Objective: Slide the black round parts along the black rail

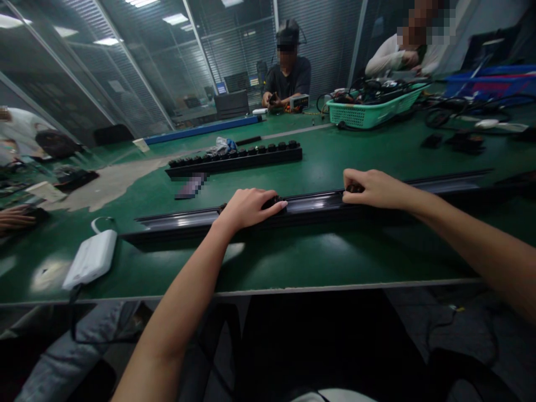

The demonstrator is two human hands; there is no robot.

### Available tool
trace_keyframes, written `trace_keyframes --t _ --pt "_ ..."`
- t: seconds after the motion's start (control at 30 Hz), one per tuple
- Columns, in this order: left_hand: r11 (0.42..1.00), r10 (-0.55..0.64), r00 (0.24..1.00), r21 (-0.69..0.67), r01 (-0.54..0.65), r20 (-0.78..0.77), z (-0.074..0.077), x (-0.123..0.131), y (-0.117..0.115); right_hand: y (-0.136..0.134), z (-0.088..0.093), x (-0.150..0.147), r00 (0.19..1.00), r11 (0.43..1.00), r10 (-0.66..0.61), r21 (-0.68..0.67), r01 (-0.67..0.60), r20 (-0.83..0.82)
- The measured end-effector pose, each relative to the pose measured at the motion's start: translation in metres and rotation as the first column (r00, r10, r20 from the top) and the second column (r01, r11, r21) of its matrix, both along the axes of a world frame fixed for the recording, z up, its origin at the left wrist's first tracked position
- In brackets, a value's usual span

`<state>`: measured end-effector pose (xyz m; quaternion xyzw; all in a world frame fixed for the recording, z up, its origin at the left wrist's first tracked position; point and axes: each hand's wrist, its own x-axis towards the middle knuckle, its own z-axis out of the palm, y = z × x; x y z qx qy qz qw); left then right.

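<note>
A long dark metal rail (316,204) with a shiny inner channel lies across the green table in front of me. My left hand (251,207) bends over its middle, with thumb and fingers closed around a small dark part (274,202) that is mostly covered. Farther right along the same rail, my right hand (372,188) is curled in a fist-like grip on another small dark part (355,188). The exact kind of both parts is hidden by my fingers. Behind the rail is a black bar (238,162) topped with a row of several round black pieces.
A white power-bank-like box (92,258) with a cable lies at left. A phone-like slab (191,186) rests beyond the rail. A green basket (355,114) of cables stands at back right, near a blue bin (494,84). Other people sit around the table (268,268).
</note>
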<state>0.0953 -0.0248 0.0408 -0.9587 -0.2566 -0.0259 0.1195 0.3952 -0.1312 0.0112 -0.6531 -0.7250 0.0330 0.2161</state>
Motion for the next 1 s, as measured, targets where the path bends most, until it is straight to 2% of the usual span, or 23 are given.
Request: trace_keyframes --t 0.13,0.23,0.37,0.47,0.6,0.77,1.0 --pt "1.000 0.002 1.000 -0.013 -0.002 0.005 0.000 0.000 0.000 0.000 0.002 0.005 0.999 0.995 0.041 -0.092 -0.039 0.025" --pt "1.000 0.011 1.000 -0.019 -0.011 0.013 -0.001 -0.001 0.000 -0.005 -0.005 0.003 0.998 1.000 0.022 -0.002 -0.022 0.063" --pt "1.000 0.009 1.000 -0.015 -0.009 0.015 -0.002 -0.001 0.001 -0.013 -0.017 -0.004 0.982 0.986 -0.083 0.158 0.055 0.172" --pt "1.000 -0.002 1.000 -0.002 0.002 0.011 -0.002 -0.001 0.001 -0.015 -0.022 -0.006 0.971 0.977 -0.138 0.189 0.100 0.197" --pt "1.000 0.000 1.000 -0.002 0.000 0.001 -0.002 0.000 0.001 -0.013 -0.019 -0.003 0.982 0.979 -0.146 0.157 0.127 0.120" --pt "1.000 0.004 1.000 -0.008 -0.004 0.008 -0.002 0.000 0.001 -0.014 -0.013 -0.001 0.996 0.990 -0.086 0.117 0.083 0.024" --pt "1.000 0.008 1.000 -0.028 -0.007 0.022 -0.002 0.000 0.002 -0.013 -0.011 -0.002 0.990 0.990 -0.115 0.089 0.107 0.084"
